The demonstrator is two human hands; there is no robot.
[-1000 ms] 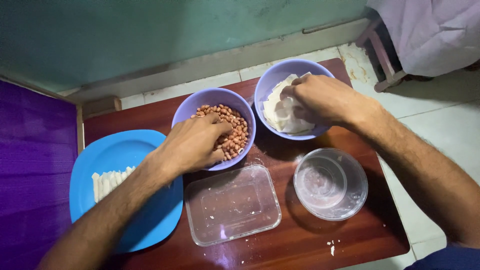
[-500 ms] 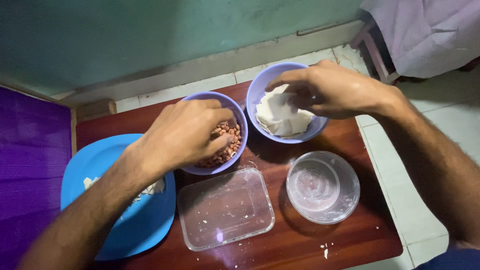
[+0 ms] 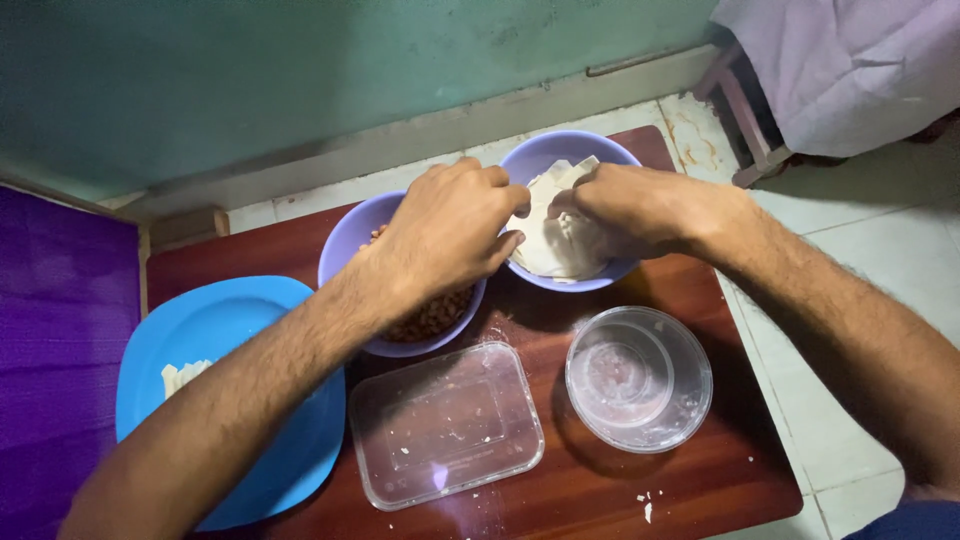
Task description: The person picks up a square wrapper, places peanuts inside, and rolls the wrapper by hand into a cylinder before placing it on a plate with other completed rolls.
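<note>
Pale, thin dough sheets (image 3: 560, 240) lie in the round lilac plastic bowl (image 3: 548, 155) at upper centre of the frame; the left hand (image 3: 445, 235) and right hand (image 3: 630, 210) both pinch their top edge, fingers closed on them.

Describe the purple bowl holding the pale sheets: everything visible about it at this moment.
The purple bowl is round, smooth and looks like plastic. It stands upright at the far edge of the dark wooden table, close beside a second purple bowl of brown nuts. It holds a loose stack of thin, pale, dough-like sheets. The left hand and right hand both reach into it, fingertips meeting on the sheets and covering parts of its rim.
</note>
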